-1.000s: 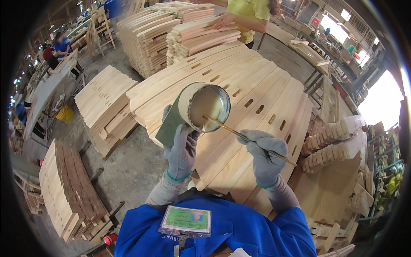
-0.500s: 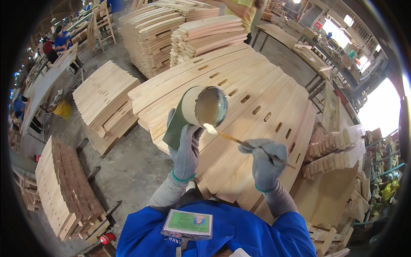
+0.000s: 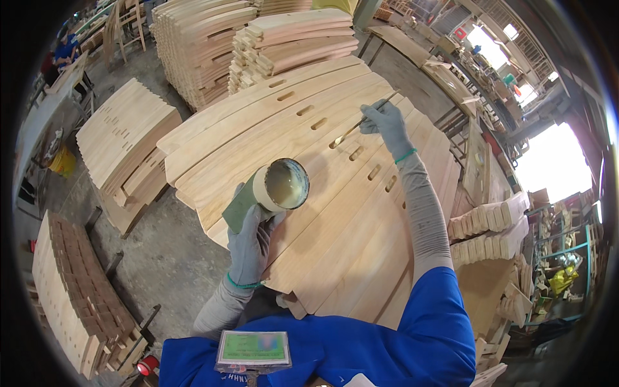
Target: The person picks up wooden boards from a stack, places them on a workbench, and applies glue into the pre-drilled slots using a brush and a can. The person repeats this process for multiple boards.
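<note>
My left hand (image 3: 248, 248), in a grey glove, grips a round cup (image 3: 261, 187) tilted toward the right. Pale, creamy glue (image 3: 284, 185) shows inside its stained rim. A dark green sheet (image 3: 240, 211) lies between the cup and my palm. My gloved right hand (image 3: 387, 124) is closed on a thin brush (image 3: 351, 131), its handle pointing up and right. The brush's pale, coated tip is at a slot (image 3: 333, 144) in one of the wooden boards (image 3: 322, 226). These boards lie side by side before me, each with oblong slots near its far part.
Stacked curved boards (image 3: 290, 45) stand beyond the work surface. More slotted stacks lie to the left (image 3: 129, 135) and lower left (image 3: 64, 284). Wooden pieces (image 3: 490, 219) are piled at the right. A yellow bucket (image 3: 62, 161) and a red can (image 3: 147, 366) are on the left.
My right hand has carried the brush from the cup's rim up and away to a board slot. My left hand with the cup has moved lower and slightly left.
</note>
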The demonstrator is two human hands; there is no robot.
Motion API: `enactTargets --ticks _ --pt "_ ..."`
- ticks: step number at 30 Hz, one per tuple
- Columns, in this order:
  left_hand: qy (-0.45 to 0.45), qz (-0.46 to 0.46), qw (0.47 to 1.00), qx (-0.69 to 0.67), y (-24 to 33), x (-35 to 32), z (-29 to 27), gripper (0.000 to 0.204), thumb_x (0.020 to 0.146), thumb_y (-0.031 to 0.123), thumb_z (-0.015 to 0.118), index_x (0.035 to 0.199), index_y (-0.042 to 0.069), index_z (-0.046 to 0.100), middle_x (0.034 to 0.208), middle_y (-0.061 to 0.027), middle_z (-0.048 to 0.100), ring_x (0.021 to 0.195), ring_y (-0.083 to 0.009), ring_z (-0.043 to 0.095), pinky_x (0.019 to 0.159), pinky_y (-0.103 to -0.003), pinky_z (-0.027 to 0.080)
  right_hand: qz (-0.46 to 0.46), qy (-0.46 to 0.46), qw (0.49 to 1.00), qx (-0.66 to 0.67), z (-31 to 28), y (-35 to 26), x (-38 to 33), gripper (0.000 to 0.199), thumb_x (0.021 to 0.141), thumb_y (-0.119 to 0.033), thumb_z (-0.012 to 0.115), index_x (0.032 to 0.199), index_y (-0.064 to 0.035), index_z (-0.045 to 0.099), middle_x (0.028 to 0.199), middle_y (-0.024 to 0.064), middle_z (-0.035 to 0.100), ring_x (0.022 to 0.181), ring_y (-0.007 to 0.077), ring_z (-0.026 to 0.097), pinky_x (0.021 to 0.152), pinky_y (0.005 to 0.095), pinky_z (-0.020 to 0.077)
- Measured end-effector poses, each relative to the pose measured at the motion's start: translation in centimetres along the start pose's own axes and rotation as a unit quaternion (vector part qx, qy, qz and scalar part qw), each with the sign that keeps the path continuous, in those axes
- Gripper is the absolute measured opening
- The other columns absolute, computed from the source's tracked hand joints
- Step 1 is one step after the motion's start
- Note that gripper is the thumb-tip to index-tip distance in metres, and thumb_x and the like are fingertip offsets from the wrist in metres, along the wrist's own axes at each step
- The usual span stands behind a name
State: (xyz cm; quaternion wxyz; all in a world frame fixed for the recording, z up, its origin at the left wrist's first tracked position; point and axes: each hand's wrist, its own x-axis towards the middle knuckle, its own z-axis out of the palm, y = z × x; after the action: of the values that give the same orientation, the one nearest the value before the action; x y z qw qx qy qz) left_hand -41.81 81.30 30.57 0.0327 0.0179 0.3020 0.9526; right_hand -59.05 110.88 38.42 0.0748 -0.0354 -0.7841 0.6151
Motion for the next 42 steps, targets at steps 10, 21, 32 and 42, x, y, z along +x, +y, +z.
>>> enactTargets --ticks 10,21,32,42 --pt "0.014 -0.015 1.000 0.017 0.3 0.4 0.1 0.051 0.097 0.010 0.039 0.142 0.003 0.017 0.133 -0.0126 0.042 0.119 -0.0233 0.048 0.096 -0.039 0.047 -0.047 0.009 0.988 -0.150 1.8 0.6 1.1 0.026 0.078 -0.020 0.072 0.073 -0.0023 0.054 0.064 0.0017 0.057 0.055 0.0086 0.056 0.051 0.0226 0.0473" --pt "0.015 -0.039 0.999 -0.001 0.2 0.1 -0.3 0.050 0.097 0.009 0.039 0.142 0.003 0.017 0.135 -0.0123 0.039 0.120 -0.0229 0.047 0.098 -0.042 0.046 -0.064 -0.064 0.988 -0.121 1.3 1.2 0.3 0.022 0.078 -0.018 0.072 0.071 -0.0046 0.056 0.061 -0.0008 0.054 0.058 0.0055 0.052 0.056 0.0200 0.0432" --pt "-0.009 -0.001 0.999 -0.034 0.0 -0.3 0.3 0.051 0.097 0.007 0.039 0.143 0.002 0.017 0.133 -0.0119 0.042 0.119 -0.0226 0.047 0.099 -0.039 0.045 -0.006 -0.004 1.000 -0.027 0.6 1.0 0.5 0.015 0.079 -0.009 0.069 0.077 0.0005 0.058 0.069 0.0063 0.060 0.064 0.0122 0.062 0.059 0.0229 0.0540" --pt "0.046 0.010 0.999 0.025 2.1 -0.7 1.0 0.049 0.095 0.008 0.044 0.140 0.004 0.026 0.122 -0.0114 0.051 0.106 -0.0198 0.056 0.089 -0.034 0.050 -0.112 0.045 0.989 0.081 1.4 -7.5 -10.7 0.004 0.084 0.001 0.058 0.088 0.0025 0.056 0.087 0.0132 0.064 0.074 0.0166 0.064 0.068 0.0267 0.0554"
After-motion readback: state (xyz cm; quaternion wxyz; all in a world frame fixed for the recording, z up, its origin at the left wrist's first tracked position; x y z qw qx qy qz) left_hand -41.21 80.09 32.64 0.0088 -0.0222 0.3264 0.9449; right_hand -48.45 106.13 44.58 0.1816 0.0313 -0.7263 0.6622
